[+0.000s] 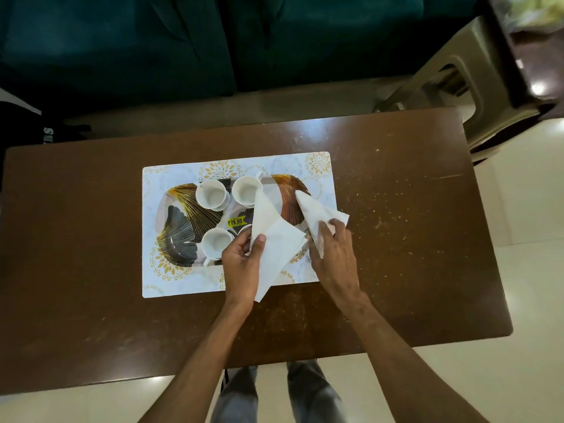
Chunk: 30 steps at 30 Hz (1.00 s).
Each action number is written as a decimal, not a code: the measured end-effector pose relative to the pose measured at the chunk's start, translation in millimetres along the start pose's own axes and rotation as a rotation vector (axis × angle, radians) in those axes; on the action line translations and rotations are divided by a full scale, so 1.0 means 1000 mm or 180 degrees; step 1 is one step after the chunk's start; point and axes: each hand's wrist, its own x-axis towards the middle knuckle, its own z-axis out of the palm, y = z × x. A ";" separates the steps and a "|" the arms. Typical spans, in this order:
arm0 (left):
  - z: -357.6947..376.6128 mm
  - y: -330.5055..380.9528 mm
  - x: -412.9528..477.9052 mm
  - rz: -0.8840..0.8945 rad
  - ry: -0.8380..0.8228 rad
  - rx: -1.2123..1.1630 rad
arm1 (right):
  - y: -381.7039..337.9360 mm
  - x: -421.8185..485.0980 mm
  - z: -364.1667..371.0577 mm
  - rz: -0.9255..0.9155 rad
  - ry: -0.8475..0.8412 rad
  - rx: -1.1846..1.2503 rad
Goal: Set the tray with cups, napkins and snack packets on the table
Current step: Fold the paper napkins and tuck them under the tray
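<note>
A leaf-patterned tray (183, 215) lies on a white placemat (171, 282) in the middle of the brown table (91, 239). Several white cups stand on it: one (210, 193) at the back left, one (246, 188) at the back middle, one (216, 243) at the front. My left hand (242, 270) pinches a white napkin (274, 239) that hangs over the tray's right part. My right hand (332, 254) grips a second white napkin (317, 212) just to the right. No snack packets are in view.
A dark green sofa (183, 41) runs along the far side of the table. A beige plastic chair (451, 87) stands at the back right. A yellow price sticker (235, 221) sits on the tray. Light floor tiles (534, 209) lie to the right.
</note>
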 end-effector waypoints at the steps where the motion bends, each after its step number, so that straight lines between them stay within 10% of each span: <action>1: 0.000 -0.001 0.000 0.0004 -0.0001 -0.0006 | 0.004 -0.005 0.002 -0.0020 -0.0010 -0.0053; 30: 0.005 -0.010 0.011 -0.0066 0.0060 -0.0022 | 0.032 0.055 -0.010 -0.0527 0.0025 0.0042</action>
